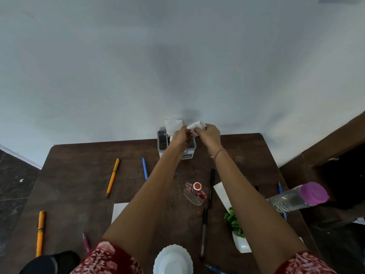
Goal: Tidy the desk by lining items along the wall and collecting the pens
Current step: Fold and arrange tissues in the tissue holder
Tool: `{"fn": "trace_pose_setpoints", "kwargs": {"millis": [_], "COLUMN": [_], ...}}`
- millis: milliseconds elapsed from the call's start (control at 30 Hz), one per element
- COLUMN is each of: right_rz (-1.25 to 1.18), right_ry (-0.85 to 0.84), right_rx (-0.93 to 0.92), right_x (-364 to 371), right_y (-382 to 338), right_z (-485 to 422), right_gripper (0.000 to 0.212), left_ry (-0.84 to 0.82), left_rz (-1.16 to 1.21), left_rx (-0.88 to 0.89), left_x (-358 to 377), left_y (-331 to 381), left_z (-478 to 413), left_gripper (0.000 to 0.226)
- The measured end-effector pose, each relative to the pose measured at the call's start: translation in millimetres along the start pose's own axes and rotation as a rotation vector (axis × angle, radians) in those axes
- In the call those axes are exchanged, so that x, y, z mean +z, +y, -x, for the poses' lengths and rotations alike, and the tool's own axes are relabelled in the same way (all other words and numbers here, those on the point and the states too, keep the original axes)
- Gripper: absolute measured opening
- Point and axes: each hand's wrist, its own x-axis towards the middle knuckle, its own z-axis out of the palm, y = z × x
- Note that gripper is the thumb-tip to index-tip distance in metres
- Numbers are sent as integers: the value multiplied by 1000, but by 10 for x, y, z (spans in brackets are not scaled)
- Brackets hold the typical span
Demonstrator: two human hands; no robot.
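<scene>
At the far edge of the brown desk, against the wall, stands a grey tissue box. My left hand pinches a white tissue that rises from it. My right hand grips another bit of white tissue right beside it. Pens lie scattered: two orange ones, a blue one, a pink one, and two black ones.
A small glass bottle with a red cap, a clear bottle with a purple cap, a green plant in a white pot, a white bowl and white paper sheets sit on the desk. Another blue pen lies at the near edge.
</scene>
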Motion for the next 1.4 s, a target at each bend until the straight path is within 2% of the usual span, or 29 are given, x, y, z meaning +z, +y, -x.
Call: {"fn": "trace_pose_setpoints", "kwargs": {"millis": [200, 333, 500, 700, 800, 933, 1100, 1200, 1400], "right_rz": [106, 141, 202, 135, 156, 146, 48, -10, -73], "right_ry": [-99, -147, -173, -169, -185, -193, -137, -84, -20], "right_rx": [38, 36, -24, -27, -16, -13, 10, 14, -1], "right_x": [74, 108, 140, 138, 108, 68, -78, -210, -543], "right_y": [132, 168, 210, 243, 255, 296, 318, 334, 420], "right_z": [-181, -241, -252, -225, -224, -205, -106, -3, 226], "right_gripper": [30, 35, 42, 45, 47, 38, 34, 38, 38], "left_ry": [4, -2, -34, -17, -32, -10, 116, 134, 79], "left_rz": [98, 86, 42, 43, 52, 19, -32, -19, 76], "left_rx": [-78, -81, -86, -70, -78, -68, 23, 70, 96], "left_x": [36, 75, 73, 63, 67, 79, 53, 108, 353], "left_y": [-38, -52, -77, -46, -28, 12, 2, -4, -123], "left_z": [-155, -195, -200, -155, -132, -33, 91, 277, 699], "left_gripper": [36, 36, 48, 52, 48, 41, 22, 26, 11]}}
